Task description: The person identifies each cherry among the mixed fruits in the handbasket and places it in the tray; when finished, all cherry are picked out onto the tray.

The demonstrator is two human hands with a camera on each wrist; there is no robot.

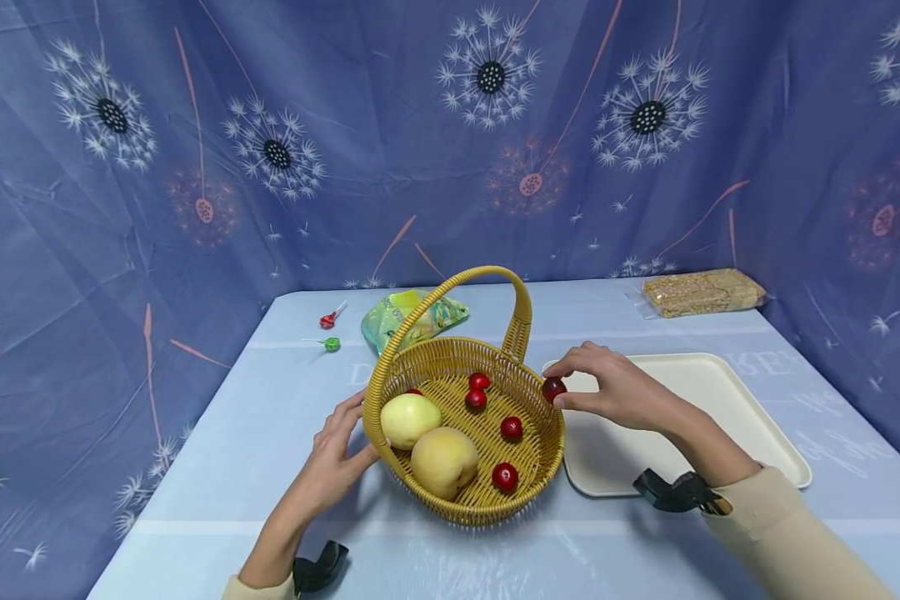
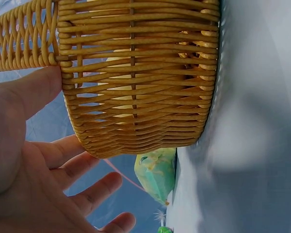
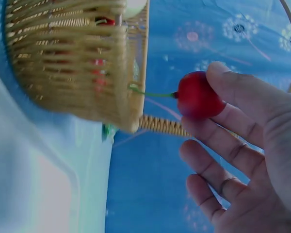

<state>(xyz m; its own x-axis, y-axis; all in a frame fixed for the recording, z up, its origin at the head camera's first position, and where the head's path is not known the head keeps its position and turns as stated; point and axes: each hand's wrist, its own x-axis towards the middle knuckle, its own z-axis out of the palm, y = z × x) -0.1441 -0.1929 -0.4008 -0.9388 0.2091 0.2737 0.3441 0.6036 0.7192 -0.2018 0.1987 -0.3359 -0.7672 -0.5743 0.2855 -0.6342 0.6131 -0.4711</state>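
Cherry transfer is the step in hand: your right hand pinches one red cherry between thumb and forefinger, just above the right rim of the wicker basket. The right wrist view confirms the grasp; the cherry's green stem points toward the basket wall. Judging from its position over the rim and beside the tray, the fruit is passing between basket and tray; which way cannot be told.

Nearest to you, your left hand rests against the basket's left wall. Its fingers are straight and spread, grasping nothing; it appears to steady the basket.

Inside the basket lie a yellow peach at the near side and a pale green apple just left of it, touching. Loose cherries lie on the basket floor to their right and farther back.

Right of the basket, touching or just beside it, sits a cream tray. Your right hand hovers over its left edge.

The next move likely calls for a short sideways carry and a gentle release, keeping the pinch light so the fruit does not bruise, and keeping the basket braced.

Farther back, left of the basket handle, lie a green snack packet and two lollipops. At the far right corner lies a clear packet of grain bars.
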